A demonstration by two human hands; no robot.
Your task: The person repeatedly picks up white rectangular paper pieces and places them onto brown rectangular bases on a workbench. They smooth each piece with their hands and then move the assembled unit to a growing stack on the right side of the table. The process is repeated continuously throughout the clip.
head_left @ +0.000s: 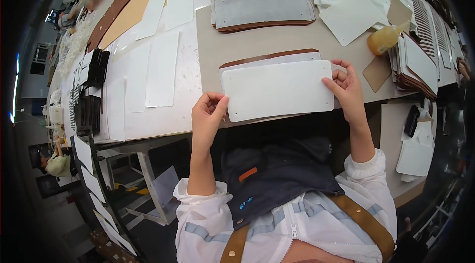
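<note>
Left hand (210, 109): one, pinching the left edge of the white card (278, 90), thumb on top.
Right hand (346, 85): one, pinching the card's right edge, thumb likewise pressing on top.
White card: one, being held between both hands over the nearer brown-and-grey stack (297, 58), covering most of it; cannot tell whether touching.
Farther brown-and-grey stack (262, 8): one, lying beyond.
Loose white cards (162, 70): five, lying on the left of the table (213, 45).
Yellow bottle (380, 42): one, resting rightward.
Black bundles (95, 67): two, sitting far left.
</note>
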